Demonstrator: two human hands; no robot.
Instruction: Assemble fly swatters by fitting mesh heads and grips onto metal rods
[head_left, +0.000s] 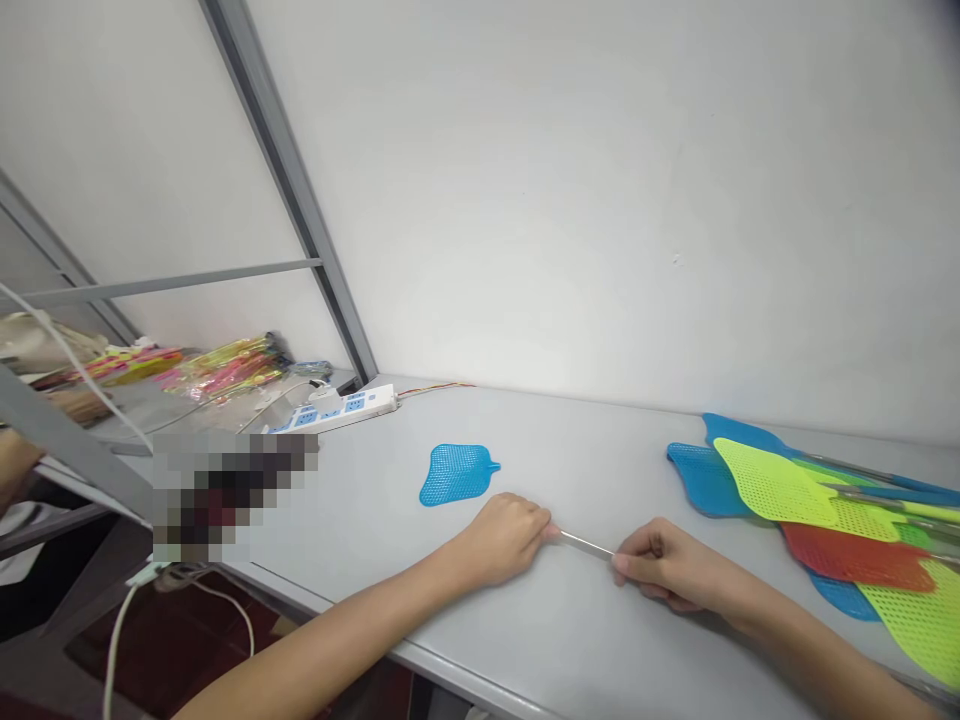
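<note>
Between my hands runs a thin metal rod [587,544], held just above the grey tabletop [360,500]. My left hand [510,540] is closed round its left end, the fingers curled so that this end is hidden. At the other end, my right hand [667,565] pinches the rod between thumb and fingers. A blue plastic fly swatter head [456,474] with a short stub lies flat on the table, just beyond my left hand and apart from it.
Fly swatters in blue, yellow [787,485], red [855,555] and green overlap at the right. A white power strip [337,408] lies at the back left by a metal frame post [300,200]. Bagged colourful items [232,370] lie beyond it. Another person's arm [16,462] shows at the far left.
</note>
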